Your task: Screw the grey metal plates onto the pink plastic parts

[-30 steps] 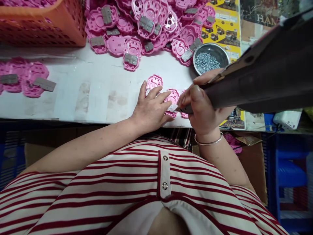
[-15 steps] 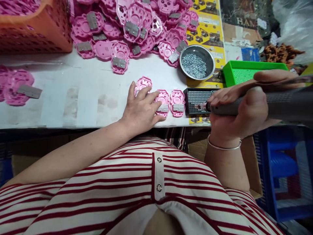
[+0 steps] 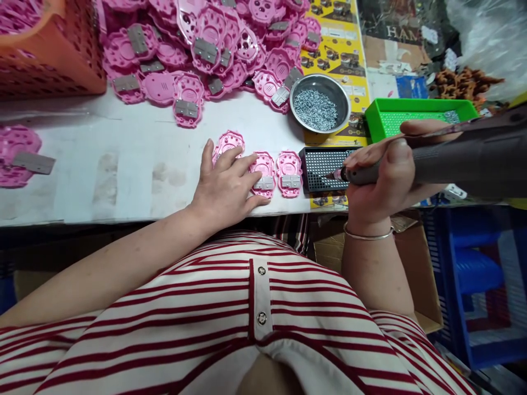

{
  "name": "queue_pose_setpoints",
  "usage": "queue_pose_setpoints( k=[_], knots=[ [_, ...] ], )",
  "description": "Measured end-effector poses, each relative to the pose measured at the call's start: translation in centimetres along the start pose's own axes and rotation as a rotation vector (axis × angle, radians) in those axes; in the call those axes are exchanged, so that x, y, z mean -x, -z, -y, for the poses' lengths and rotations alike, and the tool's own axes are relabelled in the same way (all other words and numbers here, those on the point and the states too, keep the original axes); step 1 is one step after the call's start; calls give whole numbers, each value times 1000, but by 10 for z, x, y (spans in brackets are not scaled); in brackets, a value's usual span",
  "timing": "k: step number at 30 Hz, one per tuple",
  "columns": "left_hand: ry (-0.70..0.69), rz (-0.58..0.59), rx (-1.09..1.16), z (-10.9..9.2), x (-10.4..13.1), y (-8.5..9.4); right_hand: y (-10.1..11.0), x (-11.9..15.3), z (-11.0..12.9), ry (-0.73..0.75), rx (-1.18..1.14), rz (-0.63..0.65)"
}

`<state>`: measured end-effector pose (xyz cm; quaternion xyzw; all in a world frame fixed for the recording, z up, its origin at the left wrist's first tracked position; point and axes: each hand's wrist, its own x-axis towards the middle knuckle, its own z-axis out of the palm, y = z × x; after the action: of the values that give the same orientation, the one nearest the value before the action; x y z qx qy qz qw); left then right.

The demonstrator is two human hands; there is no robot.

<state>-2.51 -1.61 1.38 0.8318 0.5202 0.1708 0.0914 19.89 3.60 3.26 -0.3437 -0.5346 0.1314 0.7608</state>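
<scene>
My right hand (image 3: 385, 175) grips a dark grey electric screwdriver (image 3: 453, 162). Its bit points left, at the surface of a black perforated screw tray (image 3: 319, 164). Spread fingers of my left hand (image 3: 224, 186) rest over two pink plastic casings: one (image 3: 228, 142) lies partly hidden under the fingers, another (image 3: 262, 167) touches the fingertips. A third pink casing (image 3: 289, 169) lies just left of the black tray. The second and third casings each carry a grey metal plate across the lower half.
Behind lies a heap of pink casings (image 3: 206, 49), with an orange basket (image 3: 53, 55) at left. A steel bowl of small screws (image 3: 319, 104) stands behind the black tray. At right is a green tray (image 3: 420, 109). More pink casings (image 3: 20, 148) lie at far left.
The whole view has shifted a little, so things appear further left. Both hands keep nearly the same pose; the screwdriver's bit stays over the black tray.
</scene>
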Motion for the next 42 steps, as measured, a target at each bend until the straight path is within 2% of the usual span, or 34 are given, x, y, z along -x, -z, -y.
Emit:
queue_pose_setpoints(
  k=[6, 10, 14, 18, 21, 25, 29, 35, 42],
  knots=[
    [59, 87, 138, -2, -2, 6, 1, -1, -2, 2, -15, 22],
    [52, 68, 97, -3, -1, 6, -5, -6, 11, -5, -43, 34],
    [11, 9, -17, -2, -2, 3, -21, -6, 29, -11, -179, 29],
    [7, -9, -17, -1, -5, 3, -44, 6, 39, -66, -337, 140],
    [19, 10, 0, -1, -7, 5, -60, 18, 35, -33, -347, 224],
    [35, 11, 23, 0, -8, 5, -73, 32, 22, -57, -223, 296],
    [25, 14, 33, 2, -9, 3, -75, 38, 15, -58, -188, 279],
    [22, 27, 14, 2, -9, 3, -68, 41, 15, -135, -160, 362],
    [26, 19, 26, 2, -9, 3, -67, 41, 12, -171, -91, 330]
  ],
)
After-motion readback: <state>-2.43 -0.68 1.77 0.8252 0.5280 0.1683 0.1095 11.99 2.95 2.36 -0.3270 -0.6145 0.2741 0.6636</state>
